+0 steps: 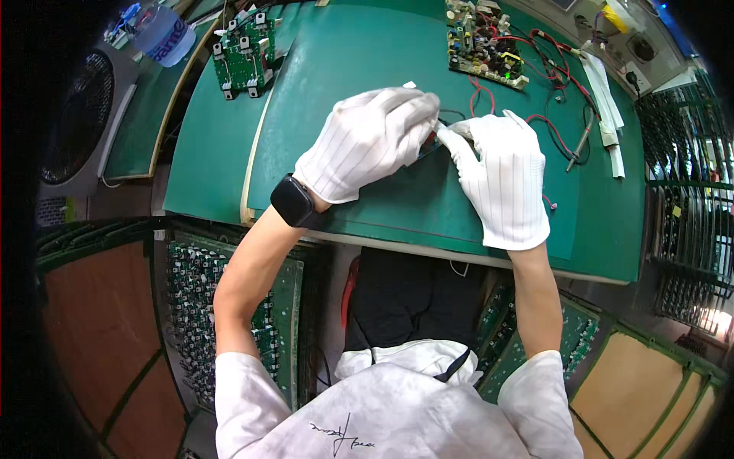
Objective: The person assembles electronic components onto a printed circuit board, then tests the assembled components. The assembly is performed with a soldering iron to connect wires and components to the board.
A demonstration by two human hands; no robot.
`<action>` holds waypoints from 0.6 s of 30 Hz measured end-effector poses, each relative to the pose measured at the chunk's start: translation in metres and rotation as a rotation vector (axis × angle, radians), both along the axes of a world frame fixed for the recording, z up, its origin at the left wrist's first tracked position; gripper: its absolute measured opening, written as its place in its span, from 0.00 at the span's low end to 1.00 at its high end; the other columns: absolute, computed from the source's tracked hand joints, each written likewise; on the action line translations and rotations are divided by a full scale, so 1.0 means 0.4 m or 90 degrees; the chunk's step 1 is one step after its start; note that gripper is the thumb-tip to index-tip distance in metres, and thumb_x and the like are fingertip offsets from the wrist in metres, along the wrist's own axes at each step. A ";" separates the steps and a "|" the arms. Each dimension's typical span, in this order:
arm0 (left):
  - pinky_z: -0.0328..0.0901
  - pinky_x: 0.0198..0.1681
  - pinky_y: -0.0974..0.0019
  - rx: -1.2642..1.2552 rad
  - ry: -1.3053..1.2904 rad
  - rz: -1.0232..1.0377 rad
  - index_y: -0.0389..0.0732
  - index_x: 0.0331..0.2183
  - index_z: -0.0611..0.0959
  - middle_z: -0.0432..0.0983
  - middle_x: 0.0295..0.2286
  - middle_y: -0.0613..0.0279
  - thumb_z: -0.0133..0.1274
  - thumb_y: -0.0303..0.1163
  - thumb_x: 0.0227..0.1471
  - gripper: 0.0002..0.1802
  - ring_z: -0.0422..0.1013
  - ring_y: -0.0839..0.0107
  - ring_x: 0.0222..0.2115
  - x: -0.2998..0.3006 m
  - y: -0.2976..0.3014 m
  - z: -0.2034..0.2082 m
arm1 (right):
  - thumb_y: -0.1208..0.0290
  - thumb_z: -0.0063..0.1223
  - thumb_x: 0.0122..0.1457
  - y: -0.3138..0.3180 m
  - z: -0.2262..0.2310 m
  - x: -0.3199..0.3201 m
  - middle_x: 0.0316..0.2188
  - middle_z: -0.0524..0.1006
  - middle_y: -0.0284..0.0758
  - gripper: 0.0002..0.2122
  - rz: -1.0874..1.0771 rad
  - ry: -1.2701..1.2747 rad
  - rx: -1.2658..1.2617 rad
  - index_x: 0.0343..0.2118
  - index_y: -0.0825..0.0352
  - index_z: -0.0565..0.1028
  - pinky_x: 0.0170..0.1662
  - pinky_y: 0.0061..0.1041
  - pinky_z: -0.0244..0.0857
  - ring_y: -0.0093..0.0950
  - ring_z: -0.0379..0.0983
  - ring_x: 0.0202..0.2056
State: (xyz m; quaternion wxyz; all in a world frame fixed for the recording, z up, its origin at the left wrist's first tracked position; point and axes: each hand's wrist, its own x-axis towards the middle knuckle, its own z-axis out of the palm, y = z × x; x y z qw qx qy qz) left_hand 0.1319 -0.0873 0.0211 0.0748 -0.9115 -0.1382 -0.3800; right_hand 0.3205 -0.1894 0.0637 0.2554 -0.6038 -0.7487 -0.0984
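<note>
Over the green mat, both of my hands meet in white striped gloves. My left hand (372,136), with a black watch on its wrist, is closed around thin red and dark wires (430,145) that show in the gap between the hands. My right hand (501,176) closes thumb against fingers at the same wires, its fingertips almost touching the left ones. A small white piece (409,85) sticks out beyond the left knuckles. The gloves hide most of the wires, including their ends.
At the far left of the green bench mat (344,46) stands a green circuit board (246,55). A crowded component board (483,42) with red leads (564,73) lies far right. Racks of boards (222,321) flank my legs; a fan (76,115) stands left.
</note>
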 end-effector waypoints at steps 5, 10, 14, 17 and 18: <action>0.74 0.50 0.58 -0.079 0.036 0.029 0.45 0.46 0.85 0.79 0.51 0.60 0.61 0.21 0.44 0.24 0.77 0.57 0.48 -0.031 -0.005 0.036 | 0.62 0.66 0.58 -0.045 0.040 0.034 0.33 0.82 0.39 0.12 -0.030 0.075 -0.036 0.38 0.66 0.82 0.46 0.31 0.71 0.37 0.79 0.36; 0.70 0.54 0.55 -0.332 -0.111 0.127 0.39 0.61 0.73 0.75 0.52 0.49 0.69 0.38 0.46 0.42 0.75 0.52 0.48 -0.048 -0.088 0.048 | 0.58 0.61 0.63 -0.145 0.055 0.264 0.35 0.83 0.39 0.12 -0.277 0.143 -0.045 0.39 0.63 0.81 0.42 0.35 0.73 0.40 0.80 0.37; 0.66 0.57 0.53 -0.360 0.163 0.257 0.37 0.68 0.58 0.74 0.52 0.45 0.72 0.47 0.41 0.60 0.71 0.48 0.52 0.003 -0.060 0.031 | 0.54 0.54 0.67 -0.180 -0.011 0.434 0.32 0.83 0.41 0.15 -0.356 -0.006 -0.067 0.38 0.62 0.81 0.41 0.39 0.72 0.43 0.80 0.34; 0.64 0.61 0.52 -0.405 0.178 0.117 0.40 0.69 0.55 0.67 0.57 0.42 0.72 0.43 0.42 0.61 0.66 0.45 0.58 0.020 0.012 0.028 | 0.48 0.51 0.67 -0.206 -0.020 0.450 0.32 0.82 0.43 0.20 -0.378 0.080 -0.164 0.39 0.62 0.81 0.41 0.42 0.71 0.46 0.80 0.36; 0.62 0.64 0.53 -0.417 0.191 0.036 0.42 0.70 0.54 0.63 0.62 0.41 0.72 0.40 0.42 0.62 0.63 0.45 0.61 0.017 0.032 0.031 | 0.47 0.51 0.66 -0.209 -0.030 0.451 0.32 0.83 0.42 0.20 -0.347 0.094 -0.160 0.39 0.61 0.81 0.41 0.41 0.71 0.45 0.80 0.36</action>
